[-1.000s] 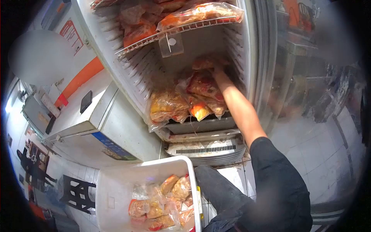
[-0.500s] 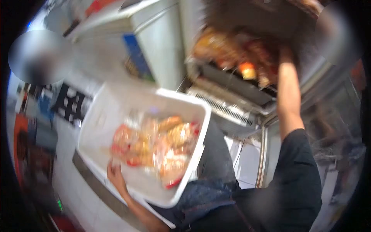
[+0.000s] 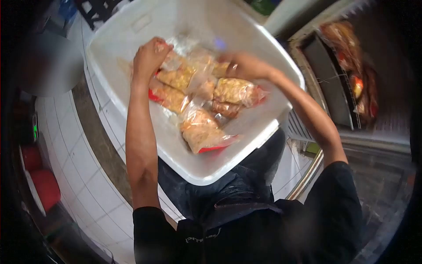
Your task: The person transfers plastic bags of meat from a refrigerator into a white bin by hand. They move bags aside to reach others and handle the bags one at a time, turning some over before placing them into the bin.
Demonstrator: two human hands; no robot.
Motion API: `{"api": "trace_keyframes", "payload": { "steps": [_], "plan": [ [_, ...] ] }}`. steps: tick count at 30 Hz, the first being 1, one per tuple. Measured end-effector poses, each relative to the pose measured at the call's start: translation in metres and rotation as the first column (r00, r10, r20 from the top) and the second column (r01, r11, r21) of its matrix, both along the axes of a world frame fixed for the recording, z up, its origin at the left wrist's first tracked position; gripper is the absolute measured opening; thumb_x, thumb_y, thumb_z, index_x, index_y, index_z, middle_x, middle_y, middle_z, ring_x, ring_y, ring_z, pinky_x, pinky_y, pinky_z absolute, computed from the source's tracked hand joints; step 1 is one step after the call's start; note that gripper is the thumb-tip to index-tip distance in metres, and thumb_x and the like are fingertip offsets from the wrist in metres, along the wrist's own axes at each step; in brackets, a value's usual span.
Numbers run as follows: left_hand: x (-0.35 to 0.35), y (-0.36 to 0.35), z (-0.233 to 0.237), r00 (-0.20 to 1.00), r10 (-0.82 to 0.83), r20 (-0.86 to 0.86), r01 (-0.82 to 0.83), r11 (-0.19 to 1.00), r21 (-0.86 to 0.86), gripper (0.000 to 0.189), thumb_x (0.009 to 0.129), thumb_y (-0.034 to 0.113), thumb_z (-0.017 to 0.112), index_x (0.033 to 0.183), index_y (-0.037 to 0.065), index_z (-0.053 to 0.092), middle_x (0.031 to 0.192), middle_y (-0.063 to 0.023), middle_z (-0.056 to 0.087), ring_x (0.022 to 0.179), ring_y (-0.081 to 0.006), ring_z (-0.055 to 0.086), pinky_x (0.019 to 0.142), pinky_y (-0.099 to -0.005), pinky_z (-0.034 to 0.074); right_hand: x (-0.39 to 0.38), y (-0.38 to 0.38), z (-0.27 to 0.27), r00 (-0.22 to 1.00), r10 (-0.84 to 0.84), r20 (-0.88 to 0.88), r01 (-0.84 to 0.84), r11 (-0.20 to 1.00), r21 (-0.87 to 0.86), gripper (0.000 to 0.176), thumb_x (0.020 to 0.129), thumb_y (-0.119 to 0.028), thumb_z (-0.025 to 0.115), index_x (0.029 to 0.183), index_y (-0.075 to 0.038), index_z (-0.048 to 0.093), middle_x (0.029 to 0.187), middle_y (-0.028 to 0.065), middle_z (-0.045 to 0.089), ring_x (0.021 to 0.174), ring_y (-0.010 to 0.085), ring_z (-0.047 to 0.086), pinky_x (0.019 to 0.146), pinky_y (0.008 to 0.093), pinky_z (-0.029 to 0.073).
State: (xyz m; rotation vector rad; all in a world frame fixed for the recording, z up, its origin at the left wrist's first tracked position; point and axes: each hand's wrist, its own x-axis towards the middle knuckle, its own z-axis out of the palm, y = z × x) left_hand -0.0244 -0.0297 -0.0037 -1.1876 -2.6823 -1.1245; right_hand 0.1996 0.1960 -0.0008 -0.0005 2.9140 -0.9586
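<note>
A large white plastic bin [image 3: 211, 22] sits over my lap, holding several clear plastic bags of yellowish and pinkish food. My left hand [image 3: 150, 57] is closed on the red-edged top of one food bag [image 3: 176, 75] at the bin's left side. Across from it, my right hand [image 3: 250, 67] reaches in over the right part of the pile, blurred by motion, beside another bag [image 3: 221, 69]; whether its fingers grip it cannot be made out. Nearer me lie a bag of yellow pieces [image 3: 235, 91] and a red-edged bag [image 3: 201, 127].
To the right stands an open cold cabinet [image 3: 323, 70] with more bagged food [image 3: 343, 44] inside. Red stools [image 3: 45, 189] are at the left on a white tiled floor [image 3: 79, 176]. A black crate [image 3: 94, 11] lies beyond the bin.
My right hand has come out of the cabinet and into the bin. My left hand has moved from the bin's near-left side onto a bag. The view has turned, with the bin higher in it.
</note>
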Motion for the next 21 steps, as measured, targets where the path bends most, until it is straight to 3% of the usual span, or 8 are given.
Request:
{"api": "trace_keyframes", "payload": {
  "steps": [1, 3, 6, 10, 14, 16, 18, 21],
  "plan": [
    [-0.002, -0.005, 0.0, 1.0, 0.021, -0.023, -0.021, 1.0, 0.01, 0.043, 0.08, 0.044, 0.069, 0.1, 0.007, 0.067, 0.083, -0.0183, 0.07, 0.082, -0.0348, 0.068, 0.074, -0.0411, 0.052, -0.007, -0.022, -0.036, 0.906, 0.402, 0.134, -0.362, 0.898, -0.252, 0.05, 0.082, -0.018, 0.07, 0.128, -0.005, 0.055, 0.099, 0.0066, 0.066, 0.083, 0.018, 0.064, 0.076, 0.0309, 0.052],
    [-0.004, -0.006, 0.006, 0.998, 0.069, 0.015, -0.069, 0.997, -0.02, 0.043, 0.079, 0.046, 0.069, 0.099, 0.008, 0.068, 0.082, -0.0167, 0.07, 0.081, -0.0337, 0.068, 0.073, -0.0404, 0.052, -0.006, -0.087, -0.036, 0.509, 0.556, 0.657, -0.313, 0.83, -0.461, 0.081, 0.078, -0.033, 0.075, 0.143, -0.003, 0.037, 0.119, 0.0177, 0.061, 0.101, 0.0257, 0.063, 0.082, 0.0365, 0.053],
    [-0.012, -0.006, 0.003, 0.994, 0.111, -0.002, -0.111, 0.994, -0.019, 0.043, 0.079, 0.048, 0.07, 0.099, 0.009, 0.068, 0.081, -0.0154, 0.071, 0.08, -0.0327, 0.068, 0.072, -0.0395, 0.053, 0.052, -0.136, -0.122, 0.725, 0.682, 0.1, -0.67, 0.731, -0.127, 0.089, 0.078, -0.04, 0.071, 0.148, -0.006, 0.028, 0.114, 0.0193, 0.064, 0.103, 0.0354, 0.063, 0.085, 0.0451, 0.051],
    [-0.011, -0.005, 0.005, 0.992, 0.127, -0.008, -0.127, 0.992, -0.01, 0.04, 0.079, 0.047, 0.069, 0.095, 0.011, 0.069, 0.077, -0.014, 0.07, 0.076, -0.0325, 0.068, 0.07, -0.0402, 0.052, 0.031, -0.144, -0.083, 0.676, 0.584, 0.45, -0.626, 0.777, -0.066, 0.077, 0.077, -0.041, 0.069, 0.141, -0.009, 0.042, 0.107, 0.023, 0.066, 0.098, 0.041, 0.063, 0.084, 0.0468, 0.05],
    [-0.007, -0.008, 0.01, 0.993, 0.112, 0.026, -0.113, 0.993, 0.024, 0.035, 0.08, 0.043, 0.069, 0.093, 0.011, 0.07, 0.072, -0.0129, 0.068, 0.072, -0.0317, 0.067, 0.066, -0.0409, 0.051, -0.025, -0.104, -0.063, 0.912, -0.058, 0.406, -0.033, 0.976, 0.213, 0.033, 0.078, -0.029, 0.064, 0.098, -0.003, 0.068, 0.089, 0.0222, 0.068, 0.078, 0.0386, 0.066, 0.073, 0.0435, 0.052],
    [-0.008, -0.005, 0.008, 0.994, 0.109, 0.004, -0.109, 0.994, 0.005, 0.034, 0.08, 0.042, 0.069, 0.092, 0.01, 0.07, 0.07, -0.013, 0.067, 0.07, -0.0313, 0.066, 0.065, -0.0402, 0.051, -0.044, -0.02, -0.139, 0.991, -0.033, 0.127, 0.053, 0.986, -0.158, 0.022, 0.09, -0.019, 0.052, 0.087, -0.002, 0.065, 0.077, 0.0128, 0.068, 0.066, 0.0235, 0.066, 0.063, 0.0369, 0.052],
    [-0.008, -0.005, 0.005, 0.996, 0.092, 0.003, -0.092, 0.995, -0.024, 0.034, 0.08, 0.041, 0.069, 0.092, 0.009, 0.07, 0.069, -0.0133, 0.066, 0.069, -0.031, 0.066, 0.064, -0.0394, 0.05, -0.053, -0.006, -0.133, 0.797, -0.469, 0.381, 0.599, 0.69, -0.405, 0.027, 0.095, -0.017, 0.045, 0.084, -0.002, 0.063, 0.072, 0.0066, 0.064, 0.065, 0.0139, 0.062, 0.06, 0.033, 0.049],
    [-0.003, -0.003, 0.004, 0.999, 0.049, 0.019, -0.048, 0.998, -0.042, 0.035, 0.08, 0.04, 0.069, 0.093, 0.008, 0.07, 0.069, -0.0138, 0.065, 0.068, -0.0303, 0.065, 0.064, -0.0381, 0.05, -0.059, -0.007, -0.079, 0.885, -0.449, 0.125, 0.441, 0.72, -0.536, 0.032, 0.097, -0.019, 0.04, 0.082, -0.002, 0.061, 0.071, 0.005, 0.062, 0.065, 0.0115, 0.058, 0.058, 0.0297, 0.046]
  ]
}}
